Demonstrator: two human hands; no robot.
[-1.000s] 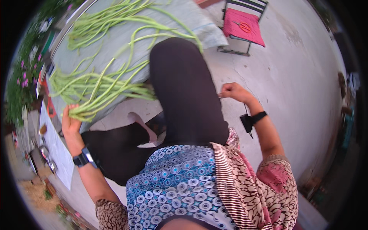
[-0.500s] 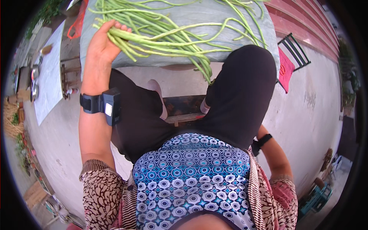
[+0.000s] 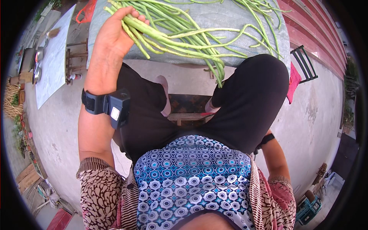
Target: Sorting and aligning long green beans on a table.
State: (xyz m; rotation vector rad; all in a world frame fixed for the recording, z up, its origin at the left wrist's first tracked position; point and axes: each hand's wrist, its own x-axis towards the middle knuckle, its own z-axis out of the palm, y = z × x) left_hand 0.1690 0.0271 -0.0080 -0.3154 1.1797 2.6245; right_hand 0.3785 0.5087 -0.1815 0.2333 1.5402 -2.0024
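Note:
My left hand is closed around the stem ends of a bunch of long beans at the near left of a cloth-covered table. The held beans trail to the right across the cloth, and several tips droop over the near edge between my knees. More long beans lie loose just beyond this bunch, and another group spreads at the right. My right forearm hangs down beside my right thigh. The thigh hides the right hand, so what it touches does not show.
A black folding stool frame and a pink cloth stand right of the table. At the left are an orange-red plastic bag and a white-topped table with metal bowls beside it. A low wooden bar lies between my feet.
The whole view has shifted, so the table sits slightly higher and further right. My left hand keeps its grip on the long beans; the right hand stays hidden.

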